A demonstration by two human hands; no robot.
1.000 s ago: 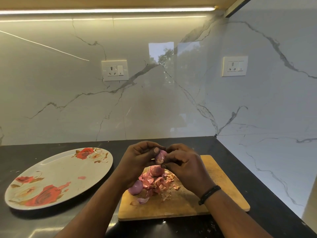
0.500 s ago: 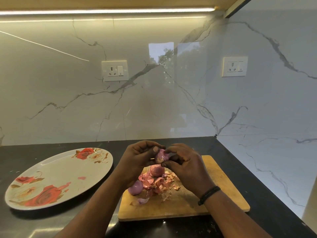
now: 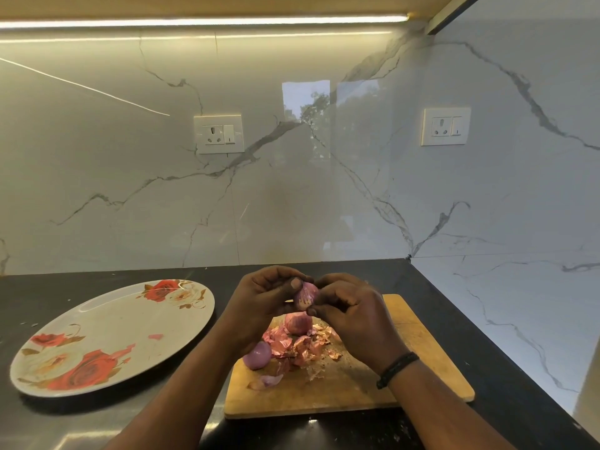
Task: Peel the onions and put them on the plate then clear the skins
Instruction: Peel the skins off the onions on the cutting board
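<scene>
Black table [image 3: 97, 427], floral plate [image 3: 113, 336] off to the left, nothing peeled on it yet. Wooden cutting board [image 3: 422, 368] right beside it, with a heap of papery skins [image 3: 298, 347], one peeled onion [image 3: 257, 355] and another onion [image 3: 298, 323] sitting in the heap. Left hand [image 3: 259, 303] and right hand [image 3: 354, 315] both pinching a small onion [image 3: 306, 295] above the board. Light, firm, probably slick once bare; skin dry and flaky, tears easily. Best gripped round the belly, skin picked from the tip.
</scene>
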